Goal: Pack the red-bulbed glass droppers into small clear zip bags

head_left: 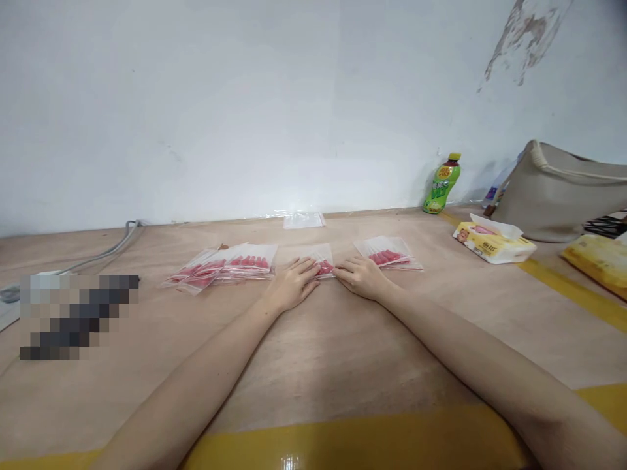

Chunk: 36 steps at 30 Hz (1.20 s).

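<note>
A small clear zip bag (pixel 317 251) with red pieces in it lies on the table between my hands. My left hand (pixel 292 284) rests on the bag's left side, its fingers stretched out and slightly apart. At the bag's right edge, my right hand (pixel 361 277) lies low with its fingers extended toward the bag. Just beyond my right hand is a stack of similar bags (pixel 386 253) with red pieces. To the left of my left hand, more filled bags (pixel 247 261) overlap in a larger pile. What the red pieces are is too small to make out.
Flat clear bags (pixel 304 220) lie by the wall. A green drink bottle (pixel 442 184), a tissue pack (pixel 494 243), a yellow pack (pixel 597 261) and a grey-beige bag (pixel 558 189) stand at right. A cable (pixel 105 250) and a blurred-out dark object (pixel 81 320) are at left.
</note>
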### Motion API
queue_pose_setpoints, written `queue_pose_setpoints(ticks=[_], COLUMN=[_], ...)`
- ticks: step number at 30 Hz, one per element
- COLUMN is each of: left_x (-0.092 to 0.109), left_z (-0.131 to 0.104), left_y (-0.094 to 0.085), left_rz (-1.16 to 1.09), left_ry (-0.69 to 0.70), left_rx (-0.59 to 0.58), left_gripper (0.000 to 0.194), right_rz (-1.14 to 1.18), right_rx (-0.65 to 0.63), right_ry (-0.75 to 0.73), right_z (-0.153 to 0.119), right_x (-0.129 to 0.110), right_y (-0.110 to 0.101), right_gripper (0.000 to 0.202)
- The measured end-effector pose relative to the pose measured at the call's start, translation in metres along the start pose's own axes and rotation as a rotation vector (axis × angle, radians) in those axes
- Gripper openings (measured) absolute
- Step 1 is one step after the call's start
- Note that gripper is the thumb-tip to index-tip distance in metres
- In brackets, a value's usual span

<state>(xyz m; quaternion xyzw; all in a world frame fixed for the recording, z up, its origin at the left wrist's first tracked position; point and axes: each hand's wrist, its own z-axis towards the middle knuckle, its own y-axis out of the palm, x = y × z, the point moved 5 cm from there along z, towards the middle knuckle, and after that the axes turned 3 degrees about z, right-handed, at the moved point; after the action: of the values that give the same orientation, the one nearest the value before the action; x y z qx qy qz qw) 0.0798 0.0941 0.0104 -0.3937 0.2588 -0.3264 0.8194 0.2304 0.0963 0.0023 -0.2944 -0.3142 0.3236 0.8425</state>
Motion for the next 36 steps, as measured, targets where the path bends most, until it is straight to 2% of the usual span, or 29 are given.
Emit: queue_pose_setpoints(ticks=[4,8,16,23,36], left_x=[0.013,0.019,0.018,0.019,-0.008], left_z=[0.012,0.018,0.016,0.015,-0.017], left_y=[0.000,0.006,0.010,0.001,-0.018], left_rz=[0.044,0.075,0.134,0.177,0.237], left_ry=[0.092,0.166,0.233,0.257,0.218], left_rx=[0.056,0.094,0.134,0.146,0.114], left_gripper=[0.022,0.023,0.022,0.022,0.022], right_rz=[-0.013,-0.017,0.093,0.141,0.074], right_rx=[-0.009,-0.014,0.122,0.143,0.154], right_ry=[0.017,0.032,-0.025,-0.047,-0.048], right_z=[0.004,0.006,0.007,0.007,-0.002], right_x=[-0.004,-0.007,-0.010,-0.010,-0.005], right_y=[-0.003,-0.002,-0.002,-0.006,-0.011], right_gripper=[0.018,0.019,0.023,0.023,0.024])
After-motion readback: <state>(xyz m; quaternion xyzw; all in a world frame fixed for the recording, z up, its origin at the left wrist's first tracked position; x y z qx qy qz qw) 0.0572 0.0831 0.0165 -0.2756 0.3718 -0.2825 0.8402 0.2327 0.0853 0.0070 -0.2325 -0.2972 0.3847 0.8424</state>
